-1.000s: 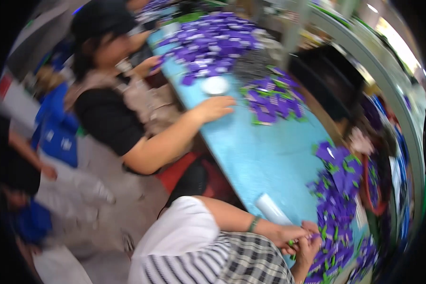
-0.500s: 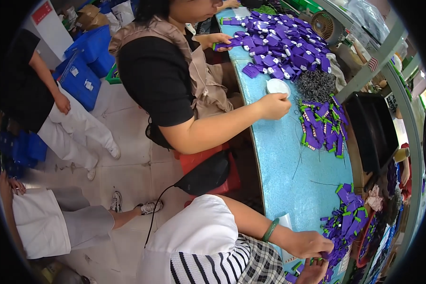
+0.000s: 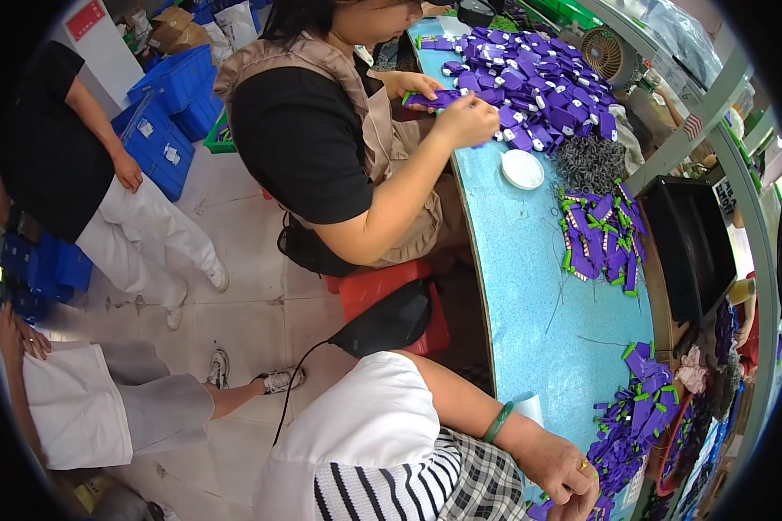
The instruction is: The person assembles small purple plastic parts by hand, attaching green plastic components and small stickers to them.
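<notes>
My left hand (image 3: 551,460), with a green bangle at the wrist and a ring, reaches over the table's near right end. Its fingers curl downward in a closed grip, and whatever is between them is hidden. Just below, a bit of skin at the lower edge may be my right hand (image 3: 577,509); its fingers cannot be made out. Beside my left hand lies a heap of small purple plastic parts with green ends (image 3: 641,408). A white sheet (image 3: 528,408) sticks out behind my left wrist.
On the blue tabletop (image 3: 530,295) are another purple-green pile (image 3: 604,230), dark rings (image 3: 591,165), a white dish (image 3: 522,169) and a large purple heap (image 3: 538,78). A seated co-worker (image 3: 300,148) handles a purple piece. A black tray (image 3: 688,247) stands along the far side.
My left hand has turned downward, and the purple piece seen at its fingertips is hidden now. The co-worker's hand has gone from the white dish to the purple piece in their other hand.
</notes>
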`<state>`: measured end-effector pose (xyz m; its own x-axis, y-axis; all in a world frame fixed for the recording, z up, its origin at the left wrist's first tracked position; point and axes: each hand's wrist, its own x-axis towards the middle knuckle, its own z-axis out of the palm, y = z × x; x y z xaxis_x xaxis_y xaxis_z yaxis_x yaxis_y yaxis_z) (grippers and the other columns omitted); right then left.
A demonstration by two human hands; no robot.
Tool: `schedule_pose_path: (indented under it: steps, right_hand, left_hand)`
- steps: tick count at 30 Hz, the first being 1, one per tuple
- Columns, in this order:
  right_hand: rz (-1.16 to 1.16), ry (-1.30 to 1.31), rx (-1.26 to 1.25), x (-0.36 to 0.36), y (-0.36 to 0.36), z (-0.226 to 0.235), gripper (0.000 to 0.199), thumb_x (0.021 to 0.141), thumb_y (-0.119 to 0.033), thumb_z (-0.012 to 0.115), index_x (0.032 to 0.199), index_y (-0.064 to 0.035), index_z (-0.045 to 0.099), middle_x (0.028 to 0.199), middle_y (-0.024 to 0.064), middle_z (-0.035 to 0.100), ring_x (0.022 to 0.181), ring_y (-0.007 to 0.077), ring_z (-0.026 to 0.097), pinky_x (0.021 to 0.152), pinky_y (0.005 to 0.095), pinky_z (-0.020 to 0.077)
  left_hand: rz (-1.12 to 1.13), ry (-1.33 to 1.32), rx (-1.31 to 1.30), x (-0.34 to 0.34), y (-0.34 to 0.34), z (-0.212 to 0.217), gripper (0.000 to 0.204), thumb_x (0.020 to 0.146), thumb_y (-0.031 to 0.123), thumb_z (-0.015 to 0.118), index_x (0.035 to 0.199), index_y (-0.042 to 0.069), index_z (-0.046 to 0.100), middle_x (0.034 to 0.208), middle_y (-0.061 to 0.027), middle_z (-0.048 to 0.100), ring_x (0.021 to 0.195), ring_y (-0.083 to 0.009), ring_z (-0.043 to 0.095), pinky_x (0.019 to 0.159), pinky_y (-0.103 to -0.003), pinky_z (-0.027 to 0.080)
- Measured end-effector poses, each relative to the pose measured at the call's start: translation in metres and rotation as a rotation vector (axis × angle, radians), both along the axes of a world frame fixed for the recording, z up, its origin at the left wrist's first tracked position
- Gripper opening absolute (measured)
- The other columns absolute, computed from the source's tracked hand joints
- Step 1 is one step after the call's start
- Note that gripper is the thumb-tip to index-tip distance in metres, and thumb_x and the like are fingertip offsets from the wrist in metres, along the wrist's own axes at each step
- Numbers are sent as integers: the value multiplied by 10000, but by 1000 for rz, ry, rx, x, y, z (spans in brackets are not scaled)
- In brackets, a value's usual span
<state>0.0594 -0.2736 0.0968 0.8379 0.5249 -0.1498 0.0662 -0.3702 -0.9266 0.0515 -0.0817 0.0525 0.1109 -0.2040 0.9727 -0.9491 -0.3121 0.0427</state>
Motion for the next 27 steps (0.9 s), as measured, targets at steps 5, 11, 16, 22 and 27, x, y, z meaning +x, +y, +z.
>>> schedule_pose_path:
  steps: [5, 11, 16, 22, 27]
  right_hand:
    - [-34, -34, -74, -20, 15, 17, 404, 906, -99, 459, 1307, -51, 439, 1281, 129, 474, 1132, 224, 493, 881, 298, 440]
    - [-65, -57, -160, -35, 23, 32, 404, 911, -76, 448, 1314, -58, 433, 1288, 128, 468, 1140, 227, 490, 886, 302, 443]
    - [-363, 505, 279, -25, -12, 8, 253, 924, -117, 477, 1158, -29, 520, 1124, 109, 542, 972, 213, 544, 846, 312, 446]
    - [-238, 683, 755, -12, -6, 10, 338, 927, -346, 507, 701, -95, 476, 672, 29, 439, 573, 142, 377, 588, 277, 335]
    - [-226, -236, 148, 3, -9, -33, 296, 711, 67, 642, 978, -22, 552, 958, 78, 570, 833, 158, 568, 691, 237, 460]
  left_hand:
    - [-100, 8, -189, -4, -9, 6, 232, 705, 35, 589, 557, 48, 410, 695, -72, 432, 632, -239, 521, 473, -325, 457]
    - [70, -100, -59, -3, -2, 4, 263, 693, 44, 602, 552, 72, 382, 671, -53, 402, 574, -211, 472, 442, -293, 410]
    - [150, -82, -7, -2, -5, 6, 241, 668, 105, 614, 560, 80, 401, 665, -44, 394, 566, -201, 448, 428, -278, 387]
    - [19, 369, -51, 7, -10, 7, 202, 688, 122, 617, 653, 54, 431, 707, -81, 414, 638, -267, 472, 475, -336, 403]
    - [-298, 920, -187, 5, -19, 9, 119, 759, 81, 657, 801, 34, 557, 744, -86, 464, 655, -249, 518, 559, -341, 417]
